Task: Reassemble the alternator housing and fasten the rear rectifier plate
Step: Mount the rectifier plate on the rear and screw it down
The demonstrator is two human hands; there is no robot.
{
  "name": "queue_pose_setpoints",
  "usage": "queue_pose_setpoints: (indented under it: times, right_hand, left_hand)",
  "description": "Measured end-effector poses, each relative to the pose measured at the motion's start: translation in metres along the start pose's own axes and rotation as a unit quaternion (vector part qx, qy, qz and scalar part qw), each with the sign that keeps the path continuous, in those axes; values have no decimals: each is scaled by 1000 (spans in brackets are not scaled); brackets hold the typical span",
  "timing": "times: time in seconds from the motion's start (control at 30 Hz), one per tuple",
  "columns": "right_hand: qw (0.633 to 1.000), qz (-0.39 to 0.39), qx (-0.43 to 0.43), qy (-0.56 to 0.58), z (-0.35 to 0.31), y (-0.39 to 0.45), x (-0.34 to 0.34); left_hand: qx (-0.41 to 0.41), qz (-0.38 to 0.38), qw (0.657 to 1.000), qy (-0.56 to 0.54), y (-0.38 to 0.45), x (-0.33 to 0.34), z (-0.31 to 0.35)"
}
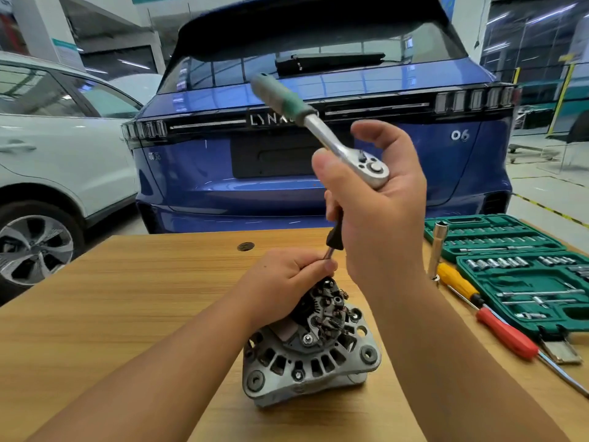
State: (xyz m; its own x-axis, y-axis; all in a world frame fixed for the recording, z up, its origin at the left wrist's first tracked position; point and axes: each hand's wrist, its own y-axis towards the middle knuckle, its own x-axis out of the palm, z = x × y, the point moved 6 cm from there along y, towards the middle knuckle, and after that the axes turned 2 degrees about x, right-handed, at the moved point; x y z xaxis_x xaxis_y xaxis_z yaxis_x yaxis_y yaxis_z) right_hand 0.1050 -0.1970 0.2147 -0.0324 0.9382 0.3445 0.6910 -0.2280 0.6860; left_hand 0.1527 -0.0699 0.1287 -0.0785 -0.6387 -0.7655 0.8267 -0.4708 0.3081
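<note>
My right hand (pixel 376 199) grips the ratchet (pixel 344 145) head, handle toward eleven o'clock. My left hand (pixel 287 275) pinches the extension shaft (pixel 333 237) onto the alternator (pixel 312 346), centred on the table (pixel 127 314); socket case (pixel 510 250) at three.

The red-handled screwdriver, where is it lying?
The red-handled screwdriver lies on the wooden table's right side, between the right forearm and the green socket case, beside a yellow-handled screwdriver.

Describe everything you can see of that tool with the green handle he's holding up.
The ratchet wrench has a shiny metal shank and round head, plus a worn green handle pointing up and left, slightly blurred. The right hand grips it at the head, raised above the alternator. A dark extension runs down from the head towards the alternator's top.
</note>
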Motion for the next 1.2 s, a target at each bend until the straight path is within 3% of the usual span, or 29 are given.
queue_pose_setpoints:
  times: [0.2,0.43,0.73,0.8,0.9,0.97,1.13,1.2]
  right_hand:
    - [951,-157,171,207,17,9,7]
    - [908,-315,213,177,11,7,8]
    - [913,-218,224,264,22,12,6]
    - [925,-217,168,265,21,11,7]
    - [954,-246,39,170,15,6,11]
    - [946,-294,15,139,14,4,16]
    - [881,-378,108,263,17,4,17]
    - [883,-378,120,253,19,5,15]
  left_hand:
    - [-16,14,1000,-9,0,-2,-4]
    - [11,7,1000,6,-1,-2,-1]
    - [-3,15,1000,-2,1,-3,-1]
    - [0,16,1000,-4,2,-3,-2]
    - [8,21,1000,-19,2,-3,-3]
    - [7,23,999,-34,1,-3,-5]
    - [-4,13,998,-69,3,-1,-7]
    - [0,14,998,-55,3,-1,-6]
